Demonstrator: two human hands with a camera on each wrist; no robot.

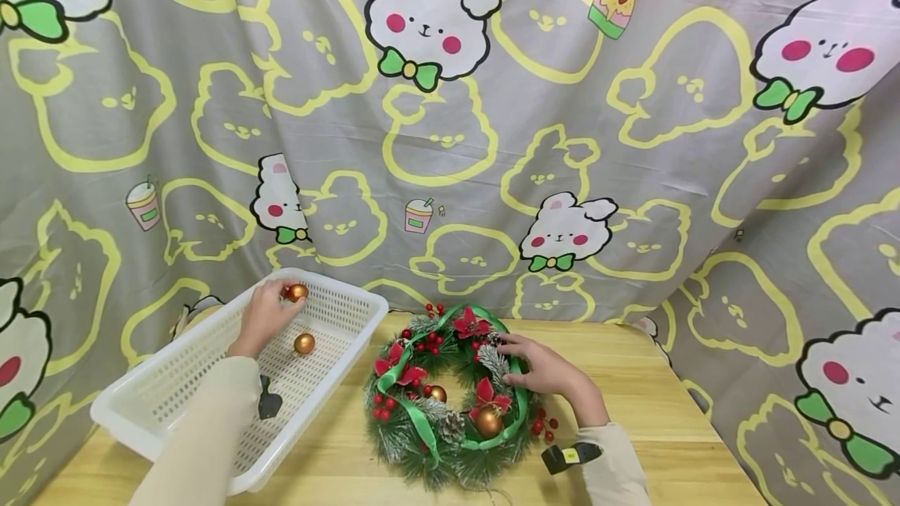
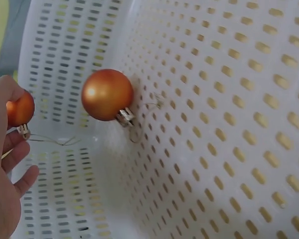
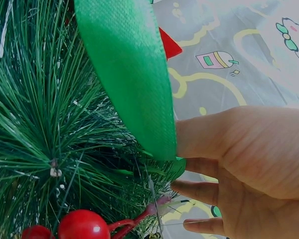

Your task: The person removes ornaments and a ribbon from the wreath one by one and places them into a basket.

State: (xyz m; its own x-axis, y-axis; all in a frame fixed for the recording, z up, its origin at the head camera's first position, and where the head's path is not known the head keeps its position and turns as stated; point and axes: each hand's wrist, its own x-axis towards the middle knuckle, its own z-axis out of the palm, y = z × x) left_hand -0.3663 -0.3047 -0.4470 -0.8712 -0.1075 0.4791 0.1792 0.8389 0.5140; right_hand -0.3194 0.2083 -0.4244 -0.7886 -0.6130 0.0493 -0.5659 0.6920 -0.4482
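Our left hand [image 1: 266, 318] pinches a copper bauble [image 1: 298, 293] at the basket [image 1: 321, 397]; the wreath [image 1: 430, 410] lies rightward, nearer our right hand [image 1: 544, 369], its fingers loosely spread against it.

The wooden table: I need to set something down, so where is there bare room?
The table is bare right of the right hand, toward the curtain. A narrower bare strip runs between basket and wreath. Crowded: the basket's far half, around the left hand and golden bauble.
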